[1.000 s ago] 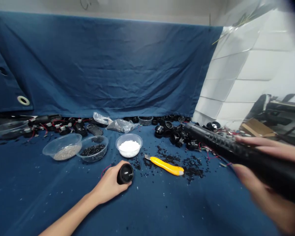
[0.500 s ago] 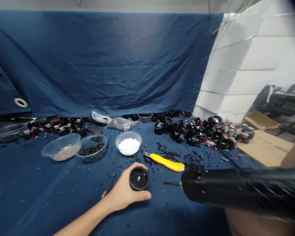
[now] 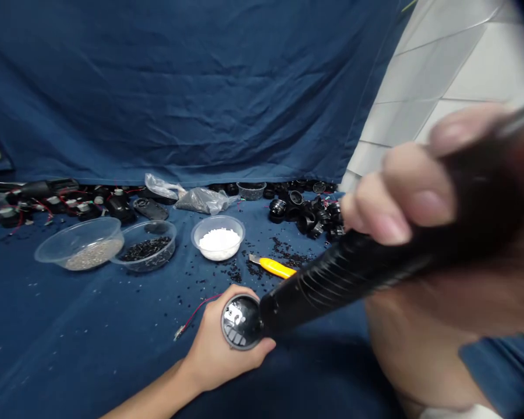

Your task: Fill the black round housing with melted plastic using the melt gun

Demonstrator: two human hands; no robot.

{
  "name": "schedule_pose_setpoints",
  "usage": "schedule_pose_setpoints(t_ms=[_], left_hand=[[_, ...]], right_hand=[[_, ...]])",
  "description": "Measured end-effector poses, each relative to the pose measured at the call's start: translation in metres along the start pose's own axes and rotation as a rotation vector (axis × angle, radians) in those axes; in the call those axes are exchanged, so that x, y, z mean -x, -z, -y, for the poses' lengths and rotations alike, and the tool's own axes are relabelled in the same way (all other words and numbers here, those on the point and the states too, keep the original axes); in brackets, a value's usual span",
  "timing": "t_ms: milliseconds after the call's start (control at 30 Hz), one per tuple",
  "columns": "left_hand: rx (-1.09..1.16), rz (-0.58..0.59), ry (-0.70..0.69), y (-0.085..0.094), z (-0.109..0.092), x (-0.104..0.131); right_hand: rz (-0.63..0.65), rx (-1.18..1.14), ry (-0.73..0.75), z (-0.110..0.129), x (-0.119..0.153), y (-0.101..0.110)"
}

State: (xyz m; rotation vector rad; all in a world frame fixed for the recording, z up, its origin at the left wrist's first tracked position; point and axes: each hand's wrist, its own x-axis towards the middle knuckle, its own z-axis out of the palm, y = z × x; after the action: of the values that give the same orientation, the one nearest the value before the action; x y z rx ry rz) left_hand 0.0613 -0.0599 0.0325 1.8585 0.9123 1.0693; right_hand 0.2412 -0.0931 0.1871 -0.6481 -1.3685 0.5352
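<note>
My left hand is wrapped round a small round black housing, its glossy face turned up with a white, reflective patch on it. A red wire ends in a small connector behind that hand. My right hand, blurred by motion, grips a black electric screwdriver by its thick body. The screwdriver's nose meets the right edge of the housing, and its bit is hidden there. Partly behind the tool lies a yellow utility knife.
Three clear bowls hold beige bits, black screws and white pieces. Black crumbs are scattered by the knife. Heaped black parts lie at the back, near a plastic bag. White boxes rise at right.
The screwdriver has swung left and tilted, bringing its nose to the housing. My left hand has turned the housing, whose face now looks glossy instead of showing a dark recess. The view has dipped.
</note>
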Motion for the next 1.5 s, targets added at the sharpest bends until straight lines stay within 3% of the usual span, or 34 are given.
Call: schedule_pose_setpoints(t_ms=[100,200,433,800,1133,1267,1333,1433,1500], left_hand=[[-0.052,-0.020,-0.048,0.004,0.000,0.000],[-0.048,-0.007,-0.051,0.004,0.002,0.001],[-0.074,-0.013,-0.021,0.004,0.000,0.002],[-0.071,0.006,-0.005,0.004,0.002,0.002],[0.073,0.047,0.077,0.004,-0.002,0.002],[0.118,0.062,0.074,0.004,-0.001,0.002],[0.126,0.065,0.081,0.005,-0.001,0.002],[0.132,0.076,0.102,0.005,-0.002,0.002],[0.135,0.080,0.105,0.005,-0.003,0.002]], right_hand=[[-0.146,-0.195,0.001,-0.003,-0.017,-0.021],[-0.107,-0.185,-0.074,-0.007,-0.019,-0.028],[0.101,-0.106,-0.128,-0.008,-0.013,-0.015],[0.003,0.031,-0.133,-0.008,-0.012,-0.023],[0.190,-0.015,-0.178,-0.006,-0.018,-0.003],[0.211,-0.029,-0.180,-0.007,-0.018,-0.005],[0.184,-0.086,-0.134,-0.009,-0.016,-0.010],[0.036,-0.173,-0.059,-0.010,-0.012,-0.022],[-0.025,-0.204,-0.078,-0.009,-0.010,-0.029]])
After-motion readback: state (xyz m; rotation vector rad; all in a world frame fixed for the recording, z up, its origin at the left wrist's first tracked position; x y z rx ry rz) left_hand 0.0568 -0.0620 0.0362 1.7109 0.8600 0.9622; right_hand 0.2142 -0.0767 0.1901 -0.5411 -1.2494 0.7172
